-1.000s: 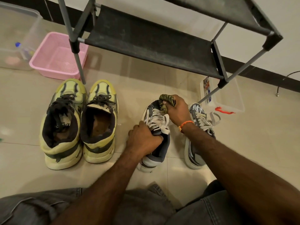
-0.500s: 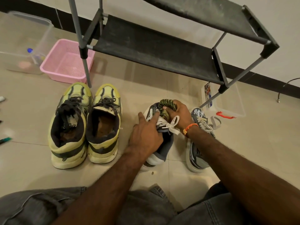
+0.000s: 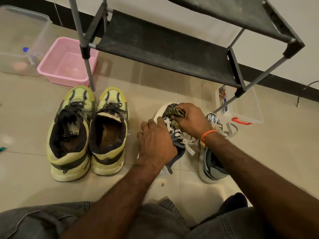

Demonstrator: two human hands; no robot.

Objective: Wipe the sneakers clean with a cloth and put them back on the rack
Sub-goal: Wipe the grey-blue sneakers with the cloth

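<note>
A grey-blue sneaker with white laces (image 3: 179,144) is tilted onto its side on the floor tiles. My left hand (image 3: 155,142) grips it around the collar and tongue. My right hand (image 3: 191,121) holds a bunched striped olive cloth (image 3: 172,112) against the sneaker's toe. Its mate (image 3: 212,163) stands just to the right, partly hidden by my right forearm. A yellow pair with dark laces (image 3: 88,131) stands side by side to the left. The black shoe rack (image 3: 164,49) stands behind, its lower shelf bare.
A pink plastic basket (image 3: 67,62) sits at the back left beside a clear tub (image 3: 22,44). Another clear box with a red latch (image 3: 245,107) lies by the rack's right leg. My knees in grey jeans fill the bottom edge.
The grey sneaker has been rolled from upright onto its side. My left hand slid up from the heel to the tongue, and the cloth moved over the toe.
</note>
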